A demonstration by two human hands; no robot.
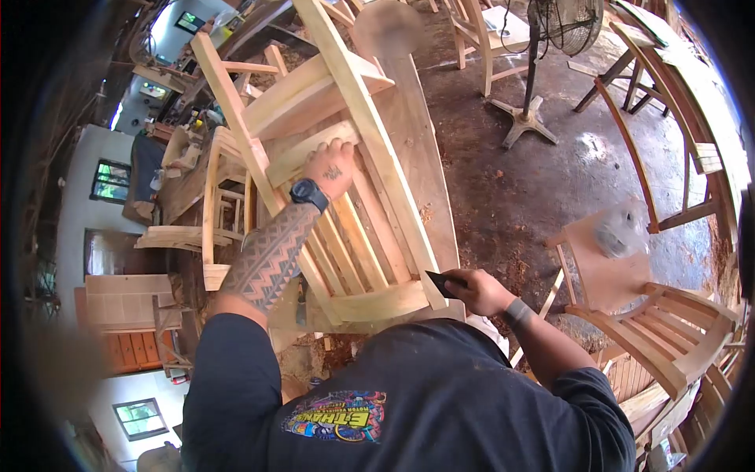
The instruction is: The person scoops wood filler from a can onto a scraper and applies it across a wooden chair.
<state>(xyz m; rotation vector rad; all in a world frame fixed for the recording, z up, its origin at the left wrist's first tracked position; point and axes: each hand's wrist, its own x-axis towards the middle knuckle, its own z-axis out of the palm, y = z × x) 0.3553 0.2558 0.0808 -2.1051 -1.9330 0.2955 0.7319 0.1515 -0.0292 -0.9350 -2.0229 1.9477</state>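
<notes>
An unfinished wooden chair (381, 200) lies on the workbench in front of me, its slatted back toward my body. My left hand (332, 167), below a dark wristwatch (308, 193), has its fingers curled over a crosspiece (291, 163) at the far end of the slats. My right hand (481, 292) pinches a thin, flat black piece (442, 284) that could be sandpaper or a scraper. Its edge meets the end of the chair's right-hand post (429, 285), beside the curved top rail (380, 303). The fingers' undersides are hidden.
A plywood bench top (429, 165) supports the chair. A pedestal fan (523, 118) stands beyond on the dark floor. Another slatted chair (668, 334) is at right, near curved wooden parts (629, 149). More chair frames (216, 200) are at left. Wood shavings litter the floor.
</notes>
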